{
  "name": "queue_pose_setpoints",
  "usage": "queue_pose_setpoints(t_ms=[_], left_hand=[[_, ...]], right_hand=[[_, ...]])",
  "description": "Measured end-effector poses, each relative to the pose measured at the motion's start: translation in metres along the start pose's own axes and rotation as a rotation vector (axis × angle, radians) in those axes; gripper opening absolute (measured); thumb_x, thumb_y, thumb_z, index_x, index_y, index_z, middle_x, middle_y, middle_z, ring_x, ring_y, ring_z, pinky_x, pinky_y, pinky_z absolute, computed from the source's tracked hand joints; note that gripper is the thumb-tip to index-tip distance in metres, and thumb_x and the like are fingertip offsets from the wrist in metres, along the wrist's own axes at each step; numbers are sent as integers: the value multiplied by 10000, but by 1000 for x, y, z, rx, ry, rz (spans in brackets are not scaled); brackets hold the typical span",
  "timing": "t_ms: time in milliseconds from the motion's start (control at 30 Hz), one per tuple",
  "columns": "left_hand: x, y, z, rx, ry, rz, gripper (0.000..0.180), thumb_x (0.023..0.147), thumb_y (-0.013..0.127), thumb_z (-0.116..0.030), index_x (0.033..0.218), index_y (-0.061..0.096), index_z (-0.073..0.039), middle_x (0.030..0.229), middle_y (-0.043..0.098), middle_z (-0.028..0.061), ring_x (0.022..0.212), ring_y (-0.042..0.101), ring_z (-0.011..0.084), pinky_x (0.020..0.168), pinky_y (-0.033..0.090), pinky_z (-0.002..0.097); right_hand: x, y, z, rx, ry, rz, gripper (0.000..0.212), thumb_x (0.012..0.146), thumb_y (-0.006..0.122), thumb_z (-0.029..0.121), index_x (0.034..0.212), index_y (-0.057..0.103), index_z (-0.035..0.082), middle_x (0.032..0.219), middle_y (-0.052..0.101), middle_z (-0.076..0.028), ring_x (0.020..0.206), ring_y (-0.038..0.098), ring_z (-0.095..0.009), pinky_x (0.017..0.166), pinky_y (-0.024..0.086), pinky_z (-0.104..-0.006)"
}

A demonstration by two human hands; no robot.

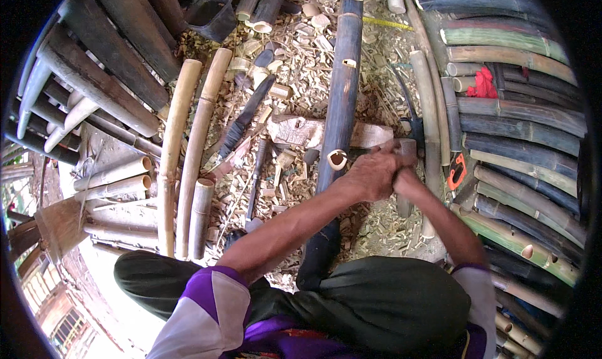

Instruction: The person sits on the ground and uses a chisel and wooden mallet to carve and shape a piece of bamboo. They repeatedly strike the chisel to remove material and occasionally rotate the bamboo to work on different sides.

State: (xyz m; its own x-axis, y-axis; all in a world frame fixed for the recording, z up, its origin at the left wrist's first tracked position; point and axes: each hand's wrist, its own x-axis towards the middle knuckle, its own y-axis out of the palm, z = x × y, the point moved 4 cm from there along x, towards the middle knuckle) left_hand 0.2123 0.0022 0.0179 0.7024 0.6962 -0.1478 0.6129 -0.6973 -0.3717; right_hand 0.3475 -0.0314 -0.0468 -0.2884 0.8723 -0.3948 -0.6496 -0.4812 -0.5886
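Observation:
My left hand (370, 174) and my right hand (404, 171) meet just right of a long dark bamboo pole (338, 102). Fingers of the left hand are curled; what they grip, if anything, is hidden. The right hand's fingers are smeared and partly covered. Several openings are cut along the pole, the nearest one pale-rimmed and beside my left wrist. Under the pole, crosswise, lies a rough wooden block (295, 132), its right end close to my fingers. A short greyish bamboo piece (407, 148) is right beside the hands; whether they touch it I cannot tell.
Wood chips (295, 64) cover the ground. To the left lie a dark-handled blade (248, 117), a slim tool (256, 180) and bamboo lengths (179, 152). At right are an orange handle (457, 171), red cloth (482, 83) and stacked bamboo (520, 114). A black bucket (212, 17) stands far left.

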Motion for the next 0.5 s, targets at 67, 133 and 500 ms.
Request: queue_pose_setpoints(t_ms=[67, 133, 500], left_hand=[[-4, -11, 1, -46, 5, -248, 814, 679, 732, 52, 1441, 552, -173, 1437, 491, 221, 1375, 454, 425, 1141, 435, 473], [-11, -18, 6, -96, -23, -492, 852, 665, 730, 75, 1462, 507, -124, 1465, 424, 246, 1367, 431, 451, 1149, 412, 486], [-22, 32, -1, -123, -154, -695, 1068, 671, 803, 55, 1558, 219, -48, 1490, 254, 329, 1380, 324, 545, 1185, 323, 538]], right_hand=[[25, -27, 34, -423, -219, 87, 326, 871, 718, 233, 1149, 638, 82, 1062, 690, -111, 1026, 660, -252, 957, 488, -423], [55, -47, 94, -757, -366, 236, 275, 825, 737, 232, 1051, 666, 92, 1014, 703, -91, 985, 665, -250, 920, 493, -417], [43, -35, 73, -823, -390, 472, 343, 719, 754, 156, 1038, 694, 42, 1033, 716, -165, 982, 681, -352, 826, 547, -483]])
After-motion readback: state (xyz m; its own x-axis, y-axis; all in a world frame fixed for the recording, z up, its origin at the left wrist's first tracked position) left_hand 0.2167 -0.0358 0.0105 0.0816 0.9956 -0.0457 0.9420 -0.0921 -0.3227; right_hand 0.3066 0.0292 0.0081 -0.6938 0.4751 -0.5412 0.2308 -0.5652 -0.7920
